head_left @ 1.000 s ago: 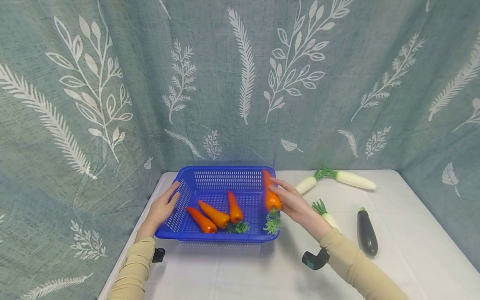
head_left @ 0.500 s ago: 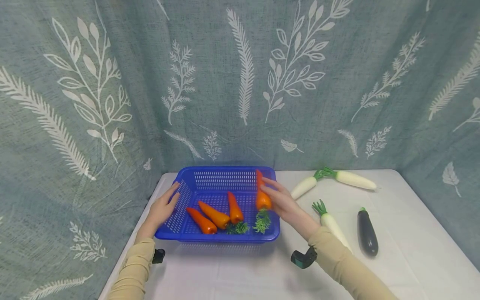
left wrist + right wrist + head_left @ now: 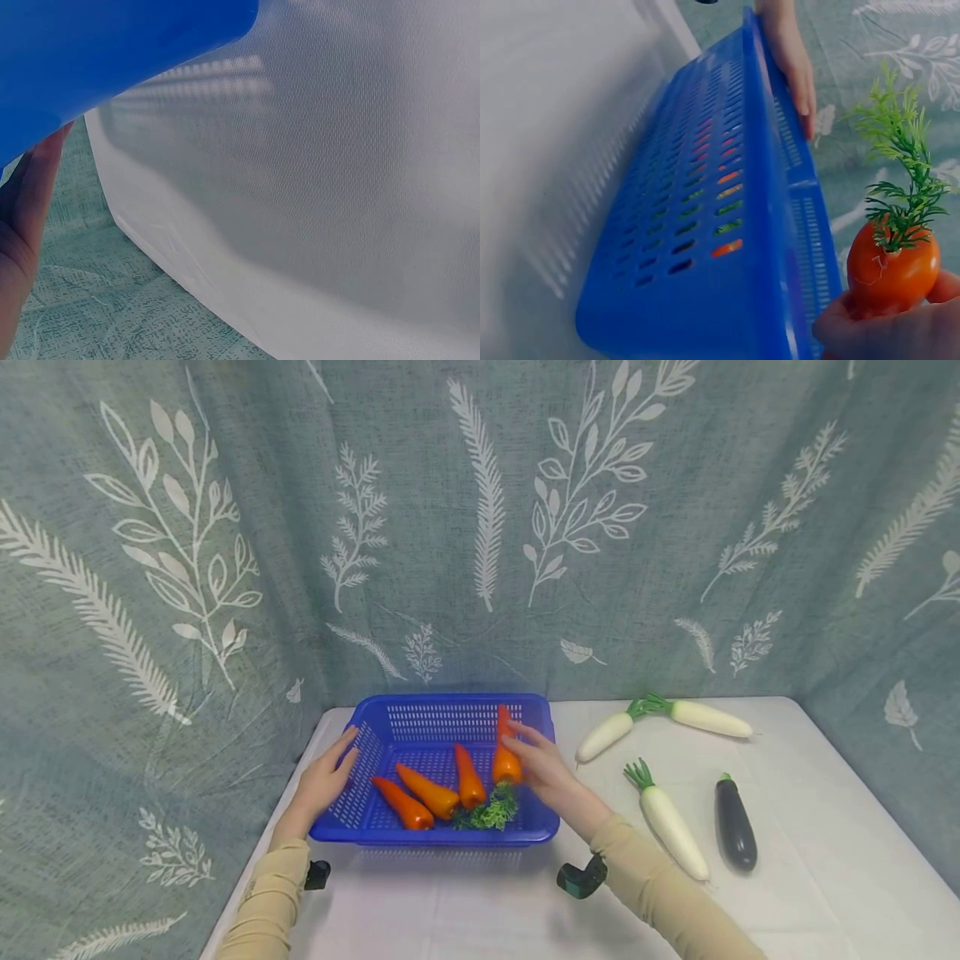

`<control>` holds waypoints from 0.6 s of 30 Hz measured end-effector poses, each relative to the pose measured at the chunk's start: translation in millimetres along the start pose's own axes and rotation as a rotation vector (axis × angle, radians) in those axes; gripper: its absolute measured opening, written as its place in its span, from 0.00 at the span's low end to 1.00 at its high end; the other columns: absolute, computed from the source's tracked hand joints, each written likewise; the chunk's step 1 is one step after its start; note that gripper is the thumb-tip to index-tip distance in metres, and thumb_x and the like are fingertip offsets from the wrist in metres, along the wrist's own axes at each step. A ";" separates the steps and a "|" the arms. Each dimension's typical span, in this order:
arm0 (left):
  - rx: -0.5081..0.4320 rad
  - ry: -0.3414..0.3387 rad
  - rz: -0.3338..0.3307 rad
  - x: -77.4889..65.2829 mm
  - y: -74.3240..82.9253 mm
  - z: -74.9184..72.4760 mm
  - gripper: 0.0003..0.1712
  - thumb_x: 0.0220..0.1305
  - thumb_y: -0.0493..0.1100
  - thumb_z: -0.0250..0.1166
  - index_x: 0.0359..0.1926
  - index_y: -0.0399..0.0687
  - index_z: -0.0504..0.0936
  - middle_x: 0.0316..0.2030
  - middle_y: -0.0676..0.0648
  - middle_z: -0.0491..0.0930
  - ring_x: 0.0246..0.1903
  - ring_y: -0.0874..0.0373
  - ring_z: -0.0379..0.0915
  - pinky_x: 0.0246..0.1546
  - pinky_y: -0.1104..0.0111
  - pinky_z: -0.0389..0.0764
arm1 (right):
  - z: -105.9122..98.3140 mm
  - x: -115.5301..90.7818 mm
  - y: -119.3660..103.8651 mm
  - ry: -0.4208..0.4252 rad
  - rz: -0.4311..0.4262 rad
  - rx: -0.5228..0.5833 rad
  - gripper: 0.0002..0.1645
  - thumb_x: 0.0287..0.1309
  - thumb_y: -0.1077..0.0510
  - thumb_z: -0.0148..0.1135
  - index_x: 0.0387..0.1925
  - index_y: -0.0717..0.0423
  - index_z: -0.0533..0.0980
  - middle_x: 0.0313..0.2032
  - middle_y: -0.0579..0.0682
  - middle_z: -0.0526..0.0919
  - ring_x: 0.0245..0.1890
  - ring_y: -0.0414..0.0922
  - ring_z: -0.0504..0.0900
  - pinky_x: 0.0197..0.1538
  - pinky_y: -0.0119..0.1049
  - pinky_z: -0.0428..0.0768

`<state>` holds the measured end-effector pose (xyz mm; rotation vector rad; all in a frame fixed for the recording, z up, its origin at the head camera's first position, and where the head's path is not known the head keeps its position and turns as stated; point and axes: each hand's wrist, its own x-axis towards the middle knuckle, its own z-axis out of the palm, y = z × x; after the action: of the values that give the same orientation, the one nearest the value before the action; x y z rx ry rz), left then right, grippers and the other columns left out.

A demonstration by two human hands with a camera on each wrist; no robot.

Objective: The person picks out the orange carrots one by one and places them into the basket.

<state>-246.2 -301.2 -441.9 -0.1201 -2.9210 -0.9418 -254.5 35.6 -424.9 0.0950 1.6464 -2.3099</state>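
Observation:
In the head view, a blue perforated basket (image 3: pixel 442 836) stands on the white table. Three orange carrots lie inside: one at left (image 3: pixel 403 802), a lighter one (image 3: pixel 427 790) beside it and a third (image 3: pixel 469 775) near the middle. My right hand (image 3: pixel 551 772) holds another carrot (image 3: pixel 506 764) by its side, above the basket's right part, tip toward the back wall and leafy top toward me. In the right wrist view, thumb and fingers grip that carrot (image 3: pixel 892 266) near its thick end. My left hand (image 3: pixel 324 777) rests at the basket's left rim, its fingers fairly straight.
To the right on the table (image 3: pixel 817 860) lie three white radishes: one near the basket (image 3: pixel 604 737), one at the back (image 3: pixel 711 719) and one in front (image 3: pixel 675 832). A dark eggplant (image 3: pixel 736 825) lies beside the front radish. A green patterned curtain (image 3: pixel 450 527) surrounds the table.
My right hand has moved left with the carrot, from the basket's right rim to over its inside. The front radish is now more uncovered. My left hand has stayed put.

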 end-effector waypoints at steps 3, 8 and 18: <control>0.003 0.001 0.000 -0.1 -0.3 -0.1 0.30 0.75 0.50 0.42 0.72 0.42 0.54 0.72 0.37 0.53 0.68 0.33 0.53 0.66 0.40 0.54 | 2.0 3.0 4.8 0.028 -0.006 0.013 0.28 0.65 0.62 0.54 0.65 0.60 0.65 0.33 0.43 0.78 0.23 0.35 0.75 0.26 0.28 0.74; 0.004 0.005 0.004 0.7 -2.3 0.4 0.30 0.75 0.49 0.42 0.72 0.42 0.55 0.71 0.37 0.53 0.67 0.33 0.54 0.66 0.40 0.55 | 5.7 8.6 11.4 0.091 -0.002 0.014 0.27 0.63 0.62 0.56 0.63 0.60 0.67 0.38 0.49 0.78 0.28 0.38 0.76 0.27 0.32 0.76; 0.003 0.004 0.003 1.7 -3.4 0.9 0.30 0.75 0.49 0.42 0.72 0.42 0.54 0.71 0.37 0.53 0.67 0.33 0.54 0.66 0.39 0.55 | 14.7 14.0 24.5 0.159 0.004 0.003 0.26 0.61 0.64 0.57 0.62 0.63 0.68 0.44 0.55 0.77 0.32 0.42 0.75 0.31 0.34 0.78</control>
<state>-248.2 -303.4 -444.5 -0.1224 -2.9182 -0.9355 -259.1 11.7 -445.5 0.2889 1.7148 -2.3554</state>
